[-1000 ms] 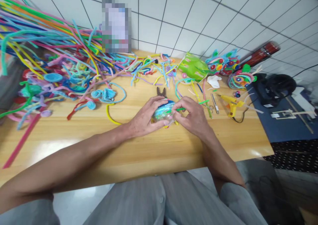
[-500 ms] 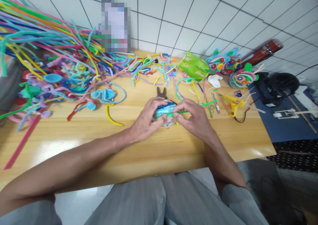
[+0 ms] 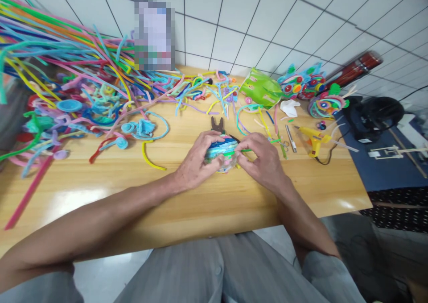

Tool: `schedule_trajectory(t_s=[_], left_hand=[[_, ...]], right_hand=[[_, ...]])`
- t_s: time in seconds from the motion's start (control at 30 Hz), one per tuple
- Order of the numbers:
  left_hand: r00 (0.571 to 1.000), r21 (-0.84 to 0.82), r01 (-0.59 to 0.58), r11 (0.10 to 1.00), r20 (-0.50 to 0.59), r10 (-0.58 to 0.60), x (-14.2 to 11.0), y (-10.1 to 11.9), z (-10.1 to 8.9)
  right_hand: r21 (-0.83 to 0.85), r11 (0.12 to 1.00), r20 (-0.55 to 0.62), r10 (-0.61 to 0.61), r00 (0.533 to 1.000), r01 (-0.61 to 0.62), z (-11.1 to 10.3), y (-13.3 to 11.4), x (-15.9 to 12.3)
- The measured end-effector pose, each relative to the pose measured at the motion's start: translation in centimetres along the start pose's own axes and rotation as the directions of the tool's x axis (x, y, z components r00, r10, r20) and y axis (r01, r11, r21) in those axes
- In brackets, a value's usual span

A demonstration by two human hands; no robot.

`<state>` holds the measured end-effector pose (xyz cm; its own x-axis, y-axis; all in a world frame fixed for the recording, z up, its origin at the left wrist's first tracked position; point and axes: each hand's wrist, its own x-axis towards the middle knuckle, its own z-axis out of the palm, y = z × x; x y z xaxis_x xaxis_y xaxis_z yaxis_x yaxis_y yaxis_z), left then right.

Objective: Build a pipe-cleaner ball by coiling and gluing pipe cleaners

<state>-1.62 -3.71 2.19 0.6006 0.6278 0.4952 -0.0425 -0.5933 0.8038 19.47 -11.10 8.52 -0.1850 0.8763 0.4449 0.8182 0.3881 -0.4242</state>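
Between my hands, low over the wooden table, is a round craft piece [image 3: 218, 147] covered in blue, light blue and green strips of pipe cleaner. My left hand [image 3: 203, 155] grips its left side, fingers over the top and thumb on the lower face. At its right side my right hand [image 3: 259, 160] pinches a green pipe cleaner [image 3: 230, 154], which lies across the piece and shows again to the right of the hand. My fingers cover part of the round piece. Pliers [image 3: 217, 125] lie just behind it, jaws pointing away from me.
Many coloured pipe cleaners [image 3: 76, 48] are heaped at the left and back. A yellow glue gun [image 3: 313, 140], a craft knife [image 3: 290, 138] and scissors [image 3: 285, 145] lie to the right. Behind them are a green packet [image 3: 261, 89] and decorated animal-face crafts [image 3: 326, 104]. A blurred screen [image 3: 154, 33] leans on the tiled wall.
My right hand has shifted slightly right, with the fingertips still pinching the green pipe cleaner. Its free end, which stuck out to the right, now shows lower and shorter. My left hand stays in place.
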Motion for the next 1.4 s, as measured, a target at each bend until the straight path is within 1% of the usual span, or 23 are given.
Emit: schedule_trajectory(t_s=[0.07,0.17,0.23,0.3,0.4,0.47,0.63,0.83,1.03,1.2,1.4], left_hand=[[1.0,-0.002,-0.003,1.0,0.0,0.003,0.0,0.0,0.0],[1.0,-0.008,-0.009,1.0,-0.005,0.009,-0.1,-0.1,0.1],[1.0,-0.013,-0.009,1.0,-0.012,0.009,-0.1,-0.1,0.1],[1.0,-0.019,-0.007,1.0,-0.021,0.007,-0.1,-0.1,0.2],[1.0,-0.02,-0.006,1.0,-0.025,0.006,-0.1,-0.1,0.1],[1.0,-0.011,-0.002,1.0,-0.02,0.002,0.0,0.0,0.0],[1.0,-0.007,0.013,1.0,-0.009,-0.013,0.0,0.2,-0.1],[1.0,-0.011,0.003,1.0,-0.011,-0.003,-0.1,0.0,-0.1],[1.0,-0.002,-0.016,1.0,-0.015,0.016,-0.1,-0.2,0.0],[1.0,-0.011,-0.008,1.0,-0.011,0.008,-0.1,-0.3,-0.1],[0.999,-0.083,0.004,0.997,0.041,-0.001,-0.1,0.0,-0.7]], right_hand=[[0.001,1.0,-0.005,-0.011,1.0,0.011,0.1,0.0,-0.1],[0.013,1.0,-0.008,0.013,1.0,-0.013,0.4,-0.1,-0.3],[0.018,0.999,-0.043,0.04,0.998,-0.039,0.8,-0.3,-0.7],[0.011,0.999,-0.106,0.045,0.993,-0.044,1.3,-0.6,-1.1],[-0.046,0.999,-0.195,-0.006,0.981,-0.003,2.0,-1.0,-2.0],[-0.106,0.994,-0.214,-0.063,0.975,0.041,2.4,-1.2,-2.5],[-0.235,0.961,-0.182,-0.189,0.965,0.144,3.2,-1.6,-3.4],[-0.3,0.938,-0.192,-0.238,0.952,0.174,3.7,-1.6,-3.4],[-0.348,0.922,-0.183,-0.245,0.952,0.17,3.7,-1.7,-3.4],[-0.36,0.92,-0.176,-0.232,0.957,0.157,3.7,-1.7,-3.5],[-0.352,0.924,-0.181,-0.226,0.957,0.151,3.7,-1.7,-3.5]])
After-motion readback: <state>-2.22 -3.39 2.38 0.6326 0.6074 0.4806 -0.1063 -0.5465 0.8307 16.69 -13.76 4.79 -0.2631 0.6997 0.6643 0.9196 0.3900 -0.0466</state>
